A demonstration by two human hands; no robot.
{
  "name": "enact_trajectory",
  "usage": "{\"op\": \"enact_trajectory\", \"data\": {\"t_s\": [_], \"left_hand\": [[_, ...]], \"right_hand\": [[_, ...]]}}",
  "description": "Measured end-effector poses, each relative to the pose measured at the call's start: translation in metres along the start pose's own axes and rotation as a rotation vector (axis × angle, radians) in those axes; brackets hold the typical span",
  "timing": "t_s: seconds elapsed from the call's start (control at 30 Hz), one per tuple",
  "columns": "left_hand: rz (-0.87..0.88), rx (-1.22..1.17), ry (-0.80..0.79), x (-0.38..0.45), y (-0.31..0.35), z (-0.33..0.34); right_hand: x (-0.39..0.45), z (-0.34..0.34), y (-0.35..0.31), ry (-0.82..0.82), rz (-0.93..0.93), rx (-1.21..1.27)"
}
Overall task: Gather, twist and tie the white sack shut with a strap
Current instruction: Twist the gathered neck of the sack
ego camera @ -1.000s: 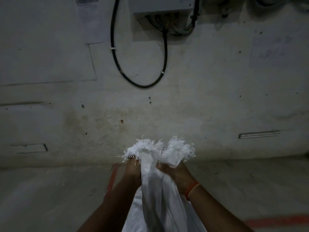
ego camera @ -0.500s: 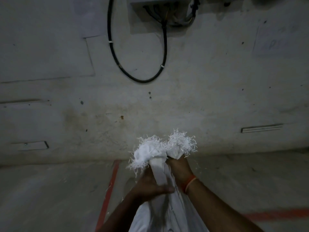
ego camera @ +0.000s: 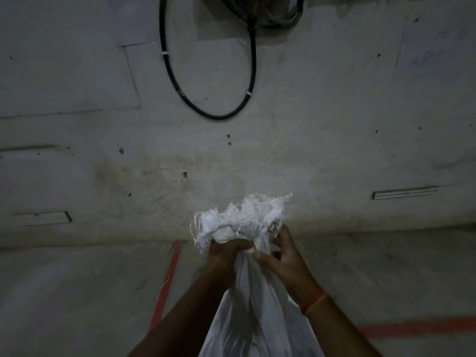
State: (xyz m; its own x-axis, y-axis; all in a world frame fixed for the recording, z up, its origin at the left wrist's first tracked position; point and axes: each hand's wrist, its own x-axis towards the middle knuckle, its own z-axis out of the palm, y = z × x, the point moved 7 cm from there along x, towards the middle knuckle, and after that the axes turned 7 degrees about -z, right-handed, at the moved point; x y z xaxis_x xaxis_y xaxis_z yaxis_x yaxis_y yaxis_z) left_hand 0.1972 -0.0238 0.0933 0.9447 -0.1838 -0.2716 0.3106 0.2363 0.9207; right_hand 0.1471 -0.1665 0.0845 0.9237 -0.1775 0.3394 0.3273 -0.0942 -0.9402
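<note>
Both hands (ego camera: 257,256) around sack neck (ego camera: 251,274)

left hand (ego camera: 226,253) moved up to the sack (ego camera: 257,305) neck, right hand (ego camera: 283,258) regripped lower

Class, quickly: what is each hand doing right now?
Left hand: closed around the gathered neck of the white sack.
Right hand: closed on the same neck.

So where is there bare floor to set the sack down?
Bare floor lies left of the red line, below the wall. More lies right of the right hand, above the red stripe. The middle is crowded: both hands, left hand included, grip the sack.
</note>
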Motion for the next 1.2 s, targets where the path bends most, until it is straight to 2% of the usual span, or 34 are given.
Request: {"op": "enact_trajectory", "data": {"t_s": [0.07, 0.13, 0.23, 0.3, 0.4, 0.47, 0.6, 0.67, 0.77, 0.83, 0.97, 1.07, 1.2], "left_hand": [[-0.044, -0.038, 0.011, 0.004, -0.001, 0.001], [-0.059, -0.051, -0.011, 0.005, -0.005, 0.008], [-0.059, -0.02, -0.081, 0.004, -0.014, 0.027], [-0.068, 0.03, -0.114, 0.004, -0.02, 0.038], [-0.043, 0.107, -0.151, 0.008, -0.023, 0.05], [0.034, 0.208, -0.18, 0.009, -0.024, 0.051], [0.36, 0.68, -0.179, 0.011, -0.035, 0.015], [0.407, 0.8, -0.17, 0.008, -0.056, -0.009], [0.354, 0.846, -0.26, 0.004, -0.109, -0.026], [0.366, 0.88, -0.262, 0.009, -0.137, -0.028], [0.36, 0.845, -0.126, 0.038, -0.158, -0.03], [0.244, 0.799, -0.037, 0.053, -0.169, -0.037], [0.25, 0.762, -0.159, 0.067, -0.17, -0.041]], "right_hand": [[-0.02, -0.001, 0.019, 0.007, 0.012, -0.048], [-0.035, 0.013, 0.039, -0.056, 0.059, -0.032], [-0.041, 0.034, 0.059, -0.115, 0.092, -0.225], [-0.039, 0.034, 0.069, -0.046, 0.069, -0.294], [-0.036, 0.024, 0.084, 0.112, 0.013, -0.254], [-0.031, 0.019, 0.092, 0.165, -0.042, -0.189], [-0.015, 0.019, 0.095, 0.157, -0.059, -0.1], [-0.011, 0.022, 0.102, 0.13, -0.03, -0.069], [-0.009, 0.028, 0.112, 0.118, 0.036, -0.009], [-0.009, 0.034, 0.118, 0.088, 0.059, -0.008], [-0.006, 0.045, 0.128, 0.084, 0.109, 0.028], [0.001, 0.057, 0.123, 0.075, 0.11, 0.021], [0.007, 0.06, 0.125, 0.1, 0.097, 0.07]]}}
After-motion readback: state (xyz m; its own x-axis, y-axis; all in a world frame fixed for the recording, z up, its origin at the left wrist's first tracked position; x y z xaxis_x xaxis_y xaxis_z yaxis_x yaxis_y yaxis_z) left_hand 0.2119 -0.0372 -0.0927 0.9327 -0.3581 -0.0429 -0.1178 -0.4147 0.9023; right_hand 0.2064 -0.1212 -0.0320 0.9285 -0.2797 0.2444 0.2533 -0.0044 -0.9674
